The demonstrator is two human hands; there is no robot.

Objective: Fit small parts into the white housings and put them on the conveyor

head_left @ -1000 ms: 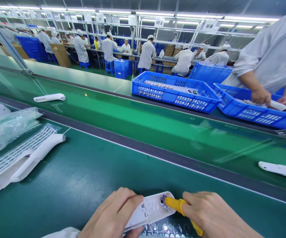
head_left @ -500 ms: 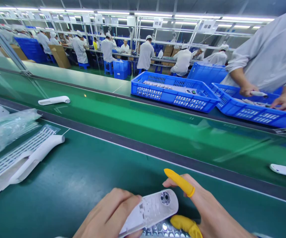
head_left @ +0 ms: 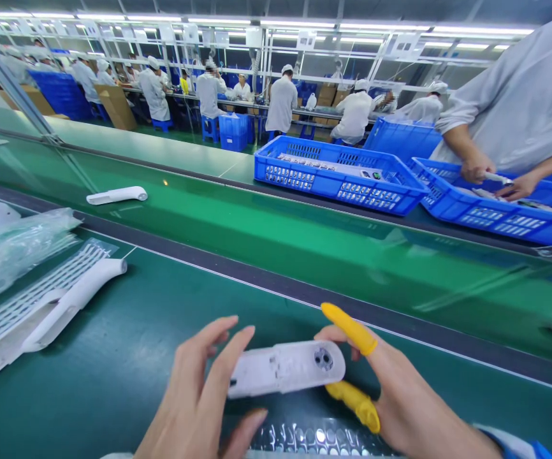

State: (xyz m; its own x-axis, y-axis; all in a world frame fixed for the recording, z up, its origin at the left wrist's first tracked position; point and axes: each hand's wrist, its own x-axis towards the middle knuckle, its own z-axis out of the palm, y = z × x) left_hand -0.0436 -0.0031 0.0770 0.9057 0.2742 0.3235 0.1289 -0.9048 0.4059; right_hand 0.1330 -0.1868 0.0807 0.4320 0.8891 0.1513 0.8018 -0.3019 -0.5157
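Observation:
A white plastic housing half (head_left: 285,366) with a round metal part near its right end is held between both hands above the green bench. My left hand (head_left: 199,401) pinches its left end, fingers spread around it. My right hand (head_left: 395,395), with yellow finger cots on thumb and forefinger, grips its right end. Below them lies a blister tray of small round parts (head_left: 314,438).
A white handle-shaped housing (head_left: 72,299) lies on perforated trays at left beside plastic bags (head_left: 13,245). White parts (head_left: 117,195) ride the green conveyor (head_left: 305,236). Blue crates (head_left: 338,172) stand beyond; a co-worker's hands (head_left: 491,175) work in the right crate. Other workers sit far back.
My right forefinger left the round part and lifted. The housing was raised and turned level between both hands. The white parts on the conveyor drifted right.

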